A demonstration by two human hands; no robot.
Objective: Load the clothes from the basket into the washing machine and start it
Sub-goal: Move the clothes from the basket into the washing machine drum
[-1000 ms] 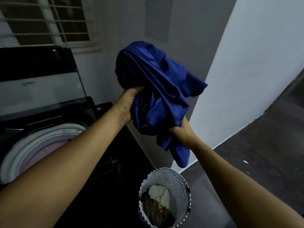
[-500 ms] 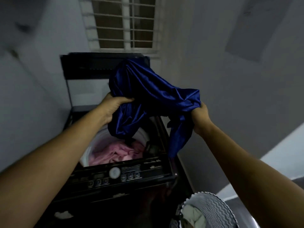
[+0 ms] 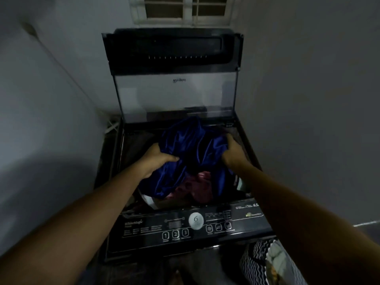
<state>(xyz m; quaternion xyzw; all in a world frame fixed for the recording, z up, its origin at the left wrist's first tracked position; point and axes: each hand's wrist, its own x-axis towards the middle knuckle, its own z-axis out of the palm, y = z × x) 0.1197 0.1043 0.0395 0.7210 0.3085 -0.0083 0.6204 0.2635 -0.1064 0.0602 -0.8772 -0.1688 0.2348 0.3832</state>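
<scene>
A shiny blue garment (image 3: 191, 153) lies bunched in the mouth of the black top-loading washing machine (image 3: 249, 153). My left hand (image 3: 157, 159) grips its left side and my right hand (image 3: 233, 149) grips its right side, both down inside the opening. Pink clothes (image 3: 202, 183) show in the drum under the blue cloth. The machine's lid (image 3: 174, 79) stands upright at the back. Its control panel (image 3: 185, 227) with a round dial and numbered buttons faces me. The striped laundry basket (image 3: 255, 262) sits at the bottom right with pale clothes (image 3: 276, 260) in it.
Grey walls close in on the left and right of the machine. A barred window (image 3: 185, 9) sits above the lid. A white hose or cable (image 3: 112, 126) runs down in the gap to the left of the machine.
Both hands have carried the blue garment from chest height over the basket across to the machine and lowered it into the drum opening. The view has turned to face the machine squarely.
</scene>
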